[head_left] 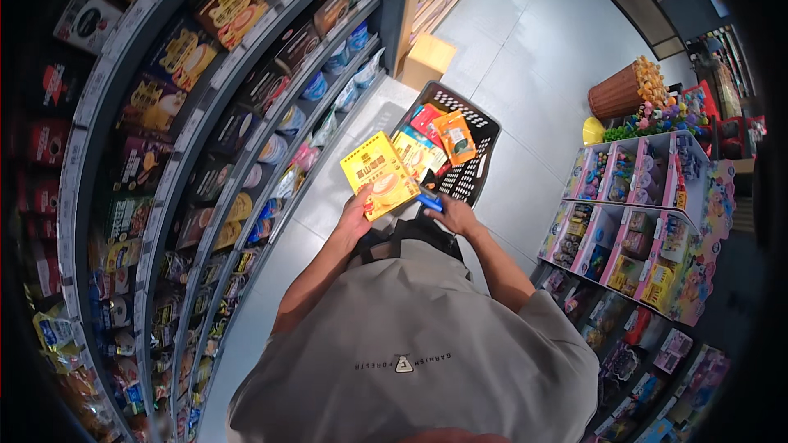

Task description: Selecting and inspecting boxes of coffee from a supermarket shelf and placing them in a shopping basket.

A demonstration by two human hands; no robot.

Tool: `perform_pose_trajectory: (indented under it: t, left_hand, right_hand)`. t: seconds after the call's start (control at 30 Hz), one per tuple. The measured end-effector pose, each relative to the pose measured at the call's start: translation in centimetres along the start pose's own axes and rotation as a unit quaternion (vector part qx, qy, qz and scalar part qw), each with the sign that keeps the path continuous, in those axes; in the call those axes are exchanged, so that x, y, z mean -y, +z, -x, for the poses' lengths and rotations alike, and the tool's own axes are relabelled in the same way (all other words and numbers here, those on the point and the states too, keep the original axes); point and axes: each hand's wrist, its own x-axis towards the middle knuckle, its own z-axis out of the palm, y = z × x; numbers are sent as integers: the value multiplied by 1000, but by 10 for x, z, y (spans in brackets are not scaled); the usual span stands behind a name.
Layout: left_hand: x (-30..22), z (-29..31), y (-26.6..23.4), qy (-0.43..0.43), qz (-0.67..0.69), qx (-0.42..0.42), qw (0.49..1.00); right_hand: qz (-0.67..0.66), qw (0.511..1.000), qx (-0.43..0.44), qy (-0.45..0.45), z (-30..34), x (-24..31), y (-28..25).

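My left hand (354, 212) grips the lower left edge of a yellow box (380, 174) with a cup of drink pictured on its front. The box is tilted face up, near the left side of a black perforated shopping basket (472, 177). My right hand (454, 215) is closed around a blue handle-like bar (429, 200) at the basket's near end; how it joins the basket is hidden. Inside the basket lie an orange packet (454, 138), a red packet (426, 121) and a yellow and blue package (419, 155), partly covered by the box.
Curved-looking shelves (217, 74) of boxed and bagged goods line my left side. A cardboard-coloured block (427, 61) stands beyond the basket, on pale floor tiles (525, 41). To the right are a pink-edged display stand (628, 221) and a brown woven basket (616, 90).
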Motion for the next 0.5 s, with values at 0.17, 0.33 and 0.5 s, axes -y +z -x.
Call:
perform_pose_trajectory:
  t: [0.17, 0.33, 0.5]
  left_hand:
    - [24, -35, 13, 28, 2, 8, 1000]
    - [42, -62, 26, 70, 9, -33, 997]
    - [59, -58, 50, 39, -40, -25, 998]
  right_hand:
    - [-138, 990, 31, -15, 3, -11, 9]
    - [-106, 994, 9, -16, 6, -17, 24]
    - [-115, 993, 7, -17, 19, -42, 27]
